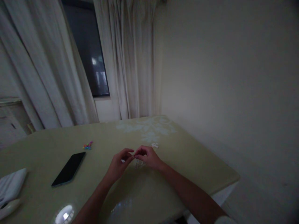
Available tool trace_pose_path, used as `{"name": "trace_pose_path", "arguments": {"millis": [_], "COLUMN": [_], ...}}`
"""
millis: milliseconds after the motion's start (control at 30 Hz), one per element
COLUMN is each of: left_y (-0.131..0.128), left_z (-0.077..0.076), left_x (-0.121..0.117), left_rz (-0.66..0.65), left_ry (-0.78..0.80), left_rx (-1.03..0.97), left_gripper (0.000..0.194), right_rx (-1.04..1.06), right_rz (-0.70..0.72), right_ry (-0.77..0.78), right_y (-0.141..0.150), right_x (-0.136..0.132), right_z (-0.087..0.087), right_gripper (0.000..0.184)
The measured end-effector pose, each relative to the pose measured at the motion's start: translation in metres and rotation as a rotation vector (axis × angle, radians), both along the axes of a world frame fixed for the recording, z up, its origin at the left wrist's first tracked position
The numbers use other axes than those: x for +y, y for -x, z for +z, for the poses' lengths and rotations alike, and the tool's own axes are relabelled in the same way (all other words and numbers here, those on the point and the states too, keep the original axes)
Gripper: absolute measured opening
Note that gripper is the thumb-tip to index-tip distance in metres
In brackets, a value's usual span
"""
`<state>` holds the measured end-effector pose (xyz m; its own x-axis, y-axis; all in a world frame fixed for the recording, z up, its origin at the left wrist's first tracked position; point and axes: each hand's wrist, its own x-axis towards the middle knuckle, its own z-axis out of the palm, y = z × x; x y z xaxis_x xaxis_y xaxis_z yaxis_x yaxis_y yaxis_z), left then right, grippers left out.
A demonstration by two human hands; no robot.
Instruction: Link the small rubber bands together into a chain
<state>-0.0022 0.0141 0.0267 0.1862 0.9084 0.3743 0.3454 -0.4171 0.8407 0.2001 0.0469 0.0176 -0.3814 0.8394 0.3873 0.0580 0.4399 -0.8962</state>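
Note:
My left hand [119, 164] and my right hand [147, 156] meet above the middle of the table, fingertips almost touching. Each is closed in a pinch of thumb and forefinger. Something tiny and pale sits between the fingertips, too small to name. Small whitish pieces [139, 162] lie on the table just under my right hand, partly hidden by it. A few more white pieces [154, 145] rest beyond the right hand's knuckles.
A glossy yellowish-green table [187, 161] with a pale leaf pattern runs to the wall. Left of my hands lie a little pile of coloured pieces [87, 145] and a dark phone or tablet [68, 169]. A white object [12, 184] and a round shiny thing [64, 214] are nearer me.

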Motion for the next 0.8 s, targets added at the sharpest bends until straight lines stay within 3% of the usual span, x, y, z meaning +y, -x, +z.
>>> {"name": "trace_pose_path", "arguments": {"millis": [233,300,400,500,800], "left_y": [0.000,-0.002,-0.003,-0.002,0.000], "left_z": [0.005,0.007,0.008,0.006,0.000], "left_x": [-0.002,-0.003,-0.004,-0.004,0.002], "left_rz": [0.040,0.073,0.082,0.065,0.095], "left_ry": [-0.079,-0.126,-0.150,-0.129,-0.142], "left_rx": [0.121,0.135,0.100,0.069,0.042], "left_gripper": [0.020,0.019,0.019,0.018,0.019], "right_rx": [-0.009,-0.099,-0.403,-0.637,-0.710], "right_rz": [-0.006,-0.068,-0.185,-0.196,-0.203], "right_ry": [-0.016,-0.050,-0.192,-0.293,-0.259], "right_y": [0.000,-0.001,-0.002,-0.005,-0.008], "right_x": [0.002,0.004,0.008,0.013,0.017], "right_z": [-0.004,-0.006,-0.011,-0.018,-0.023], "right_gripper": [0.020,0.013,0.008,0.007,0.006]}}
